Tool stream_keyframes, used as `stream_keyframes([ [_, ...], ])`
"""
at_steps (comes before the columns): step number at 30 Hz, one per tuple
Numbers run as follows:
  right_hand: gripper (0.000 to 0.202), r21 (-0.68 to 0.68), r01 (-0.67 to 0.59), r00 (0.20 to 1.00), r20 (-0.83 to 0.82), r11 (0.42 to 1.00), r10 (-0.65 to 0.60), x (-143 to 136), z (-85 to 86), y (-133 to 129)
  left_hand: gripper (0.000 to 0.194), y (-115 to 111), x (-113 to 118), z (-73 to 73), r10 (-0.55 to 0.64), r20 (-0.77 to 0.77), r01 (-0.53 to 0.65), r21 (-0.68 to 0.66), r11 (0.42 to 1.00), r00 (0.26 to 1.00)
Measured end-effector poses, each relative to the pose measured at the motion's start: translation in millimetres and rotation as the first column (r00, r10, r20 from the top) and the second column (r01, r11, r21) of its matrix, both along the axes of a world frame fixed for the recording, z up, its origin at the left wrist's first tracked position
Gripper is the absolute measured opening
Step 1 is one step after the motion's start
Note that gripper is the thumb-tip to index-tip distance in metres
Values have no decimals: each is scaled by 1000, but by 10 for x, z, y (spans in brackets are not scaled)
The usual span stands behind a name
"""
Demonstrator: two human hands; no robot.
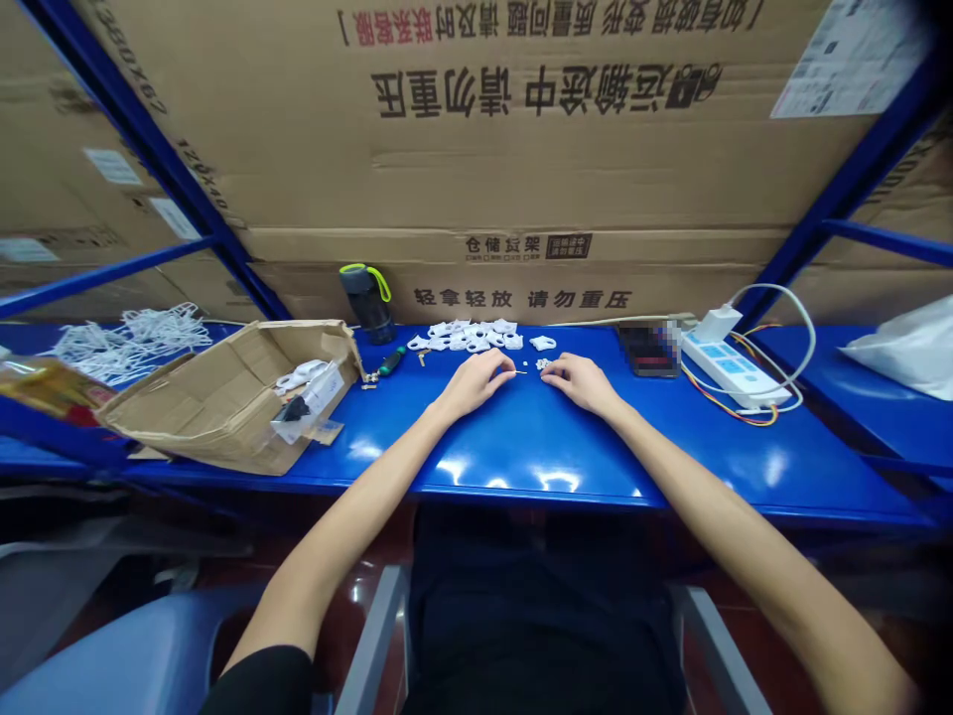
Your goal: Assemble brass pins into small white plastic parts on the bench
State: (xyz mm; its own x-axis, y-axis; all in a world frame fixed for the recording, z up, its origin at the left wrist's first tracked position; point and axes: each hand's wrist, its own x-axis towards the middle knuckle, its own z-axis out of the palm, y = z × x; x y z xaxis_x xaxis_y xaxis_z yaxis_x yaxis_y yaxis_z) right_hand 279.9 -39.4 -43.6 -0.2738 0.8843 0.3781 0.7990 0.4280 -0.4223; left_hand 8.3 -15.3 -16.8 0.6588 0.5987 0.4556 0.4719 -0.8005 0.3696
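Note:
My left hand (476, 383) is closed in a pinch over the blue table, and a thin brass-coloured pin (522, 372) sticks out from its fingertips to the right. Facing it, my right hand (584, 383) has its fingertips pressed together beside a small cluster of tiny white pieces (543, 363). Whatever those right fingers hold is too small to make out. Just beyond both hands lies a pile of white plastic parts (476, 338), with one similar white part (543, 343) apart from it.
On the left stand an open cardboard box (223, 412), a dark bottle (368, 303) and a green-handled screwdriver (392, 360). White cables (134, 343) are heaped farther left. To the right are a phone (650, 351) and a power strip (734, 367) with wires. Large cartons (491, 179) back the table.

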Motion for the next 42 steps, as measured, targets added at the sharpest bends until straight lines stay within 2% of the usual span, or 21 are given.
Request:
stream_keyframes([
  [2, 17, 9, -31, 997, -71, 999, 32, -19, 16, -23, 20, -4, 1, -1, -1, -1, 1, 1, 1000, 1000],
  [4, 18, 9, -78, 975, -209, 997, 78, -49, 42, -52, 21, -7, 3, 1, 1, 2, -1, 6, 1000, 1000],
  [7, 22, -29, -130, 906, -410, 991, 107, -105, 83, -92, 20, -15, 10, 11, -6, 18, 6, 20, 1000, 1000],
  [10, 25, -72, -153, 855, -510, 986, 95, -151, 100, -112, 19, -30, 18, 26, -17, 31, 16, 29, 999, 999],
  [15, 25, -57, -147, 838, -538, 987, 94, -186, 72, -106, 21, -59, 33, 32, 0, 24, 0, 17, 1000, 1000],
  [21, 29, -119, -192, 790, -608, 974, 82, -195, 47, -102, 22, -57, 46, 2, 9, 21, -10, 41, 999, 1000],
  [32, 36, -153, -196, 696, -717, 969, 28, -221, 66, -112, 19, -82, 66, 19, 7, 17, -9, 81, 997, 1000],
  [42, 37, -141, -204, 671, -741, 969, 34, -242, 73, -119, 19, -99, 92, 18, 10, 33, -15, 155, 988, 999],
])
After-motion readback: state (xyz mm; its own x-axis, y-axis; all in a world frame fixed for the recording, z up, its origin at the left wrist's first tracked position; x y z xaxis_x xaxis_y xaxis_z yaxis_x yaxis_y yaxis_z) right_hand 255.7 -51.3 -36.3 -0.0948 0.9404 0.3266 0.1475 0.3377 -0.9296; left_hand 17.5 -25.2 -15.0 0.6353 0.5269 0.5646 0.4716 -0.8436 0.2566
